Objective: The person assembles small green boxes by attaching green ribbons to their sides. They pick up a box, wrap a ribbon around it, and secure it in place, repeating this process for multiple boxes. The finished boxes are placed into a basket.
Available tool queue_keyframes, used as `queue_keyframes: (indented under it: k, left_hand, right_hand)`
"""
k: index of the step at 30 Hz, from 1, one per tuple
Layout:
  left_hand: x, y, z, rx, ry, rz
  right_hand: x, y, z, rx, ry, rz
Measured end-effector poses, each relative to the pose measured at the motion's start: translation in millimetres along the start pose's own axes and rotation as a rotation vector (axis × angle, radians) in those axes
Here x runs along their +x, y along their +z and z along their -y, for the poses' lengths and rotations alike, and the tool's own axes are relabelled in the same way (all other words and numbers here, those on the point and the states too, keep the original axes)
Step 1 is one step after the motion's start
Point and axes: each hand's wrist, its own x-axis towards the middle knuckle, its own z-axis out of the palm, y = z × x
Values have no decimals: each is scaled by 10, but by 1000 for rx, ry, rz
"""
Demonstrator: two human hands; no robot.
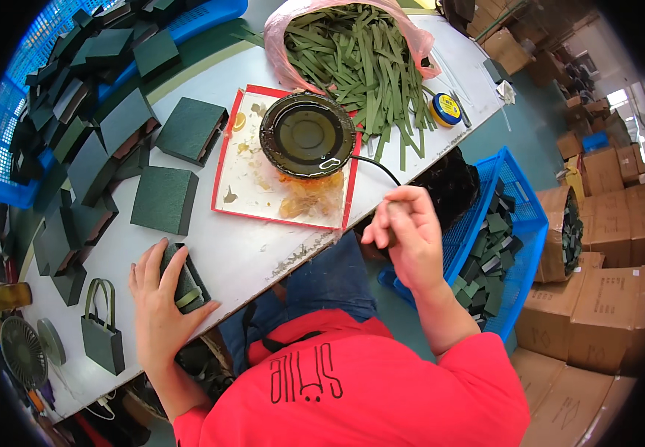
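head view: the left hand (160,309) arches over a small dark-green rectangular box (181,277) with an olive strip (187,299) at its near end, fingers and thumb gripping it on the white surface (237,264). the right hand (415,238) is raised off the surface's near edge, fingers curled together; whether they pinch anything, i cannot tell. a round black pot (270,141) sits on a red-rimmed white square tray (255,197), near a pink plastic bag (276,45) of green strips (360,56). a small dark-green handled bag (103,346) stands left of the held box.
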Motion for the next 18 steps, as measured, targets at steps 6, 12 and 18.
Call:
queue_keyframes:
  k: [6, 12, 18]
  left_hand:
    - [-23, 0, 16, 11, 19, -12]
    - [-27, -8, 19, -6, -21, 22]
    - [-27, -2, 22, -1, -13, 14]
  right_hand:
    - [56, 202, -52, -75, 264, -61]
    - [160, 175, -108, -95, 352, -69]
    - [312, 252, -129, 16, 309, -71]
